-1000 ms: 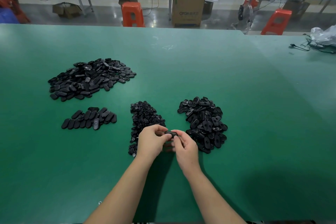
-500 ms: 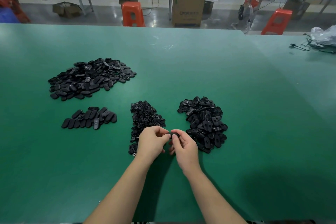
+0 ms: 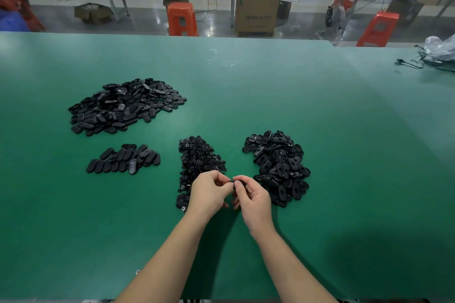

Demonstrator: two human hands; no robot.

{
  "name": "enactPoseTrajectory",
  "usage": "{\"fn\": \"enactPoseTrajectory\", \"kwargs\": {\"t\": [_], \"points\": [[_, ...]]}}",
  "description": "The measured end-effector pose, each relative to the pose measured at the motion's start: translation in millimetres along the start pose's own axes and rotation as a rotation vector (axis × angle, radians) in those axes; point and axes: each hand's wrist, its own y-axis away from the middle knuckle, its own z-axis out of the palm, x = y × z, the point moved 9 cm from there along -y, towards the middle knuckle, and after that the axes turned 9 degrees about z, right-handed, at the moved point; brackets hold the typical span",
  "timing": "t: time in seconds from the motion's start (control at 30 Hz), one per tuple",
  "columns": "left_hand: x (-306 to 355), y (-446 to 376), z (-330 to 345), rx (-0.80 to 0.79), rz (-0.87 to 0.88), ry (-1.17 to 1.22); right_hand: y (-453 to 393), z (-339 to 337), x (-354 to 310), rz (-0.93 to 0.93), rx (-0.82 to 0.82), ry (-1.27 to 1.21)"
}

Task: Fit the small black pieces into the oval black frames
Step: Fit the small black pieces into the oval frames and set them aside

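We saw both forearms come up from the near edge of the green table [image 3: 320, 110] and converge just in front of the pile of small black pieces [image 3: 198, 157], our landmark. The left hand [image 3: 209, 194] sat at the near end of that pile, back of the hand up, wrist bent slightly inward, fingers curled and pinched toward the thumb. The right hand [image 3: 253, 200] was just right of it, knuckles up, fingers curled in the same way. Between the two sets of fingertips we saw one oval black frame [image 3: 238, 182], held off the table, pinched at its right end by the right hand and met at its left end by the left fingertips. Whether the left hand also held a small piece we could not tell; the fingers hid it.

Right of the small-piece pile, close beside the right hand, lay the heap of loose oval frames [image 3: 278, 167]. Left of the small-piece pile, a short row of ovals [image 3: 123, 158] lay flat side by side. Farther left and beyond that row was the large heap of ovals [image 3: 125, 106]. Past the table's far edge, roughly in line with the small-piece pile, stood an orange stool [image 3: 182, 18] and a cardboard box [image 3: 257, 8].
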Motion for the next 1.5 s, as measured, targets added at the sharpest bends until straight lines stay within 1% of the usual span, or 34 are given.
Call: {"fn": "enactPoseTrajectory", "kwargs": {"t": [0.33, 0.5, 0.67, 0.77, 0.83, 1.0, 1.07, 1.1, 1.17, 1.23, 1.37, 1.43, 1.5], "points": [[6, 4, 5, 0.028, 0.015, 0.049, -3, 0, 3, 0.013, 0.009, -0.045], [11, 6, 5, 0.028, 0.09, -0.014, -4, 0, 6, 0.027, 0.009, -0.03], [13, 5, 8, 0.017, 0.174, -0.148, -4, -2, 3, 0.006, 0.046, 0.023], [23, 8, 8, 0.022, 0.306, -0.244, -3, -3, 2, 0.007, 0.05, 0.031], [32, 11, 7, 0.036, 0.436, -0.366, -2, -2, 1, 0.011, 0.037, 0.007], [45, 22, 1, 0.091, 0.688, -0.612, 0, 1, 0, 0.03, 0.017, -0.071], [45, 23, -11, 0.161, 0.72, -0.652, 1, 1, 0, 0.043, 0.03, -0.108], [40, 21, -23, 0.21, 0.681, -0.641, 1, 0, -1, 0.04, 0.039, -0.106], [22, 12, -57, 0.328, 0.529, -0.571, 2, 0, -2, 0.028, 0.041, -0.078], [-5, 4, -96, 0.448, 0.364, -0.487, 3, 1, -2, 0.018, 0.032, -0.034], [-62, 3, -177, 0.709, 0.108, -0.338, 3, 2, -2, 0.001, 0.035, 0.041], [-86, 6, -204, 0.792, -0.003, -0.333, 3, 2, -1, -0.007, 0.04, 0.066], [-102, 6, -221, 0.827, -0.098, -0.372, 3, 2, -1, -0.009, 0.04, 0.09]]}}
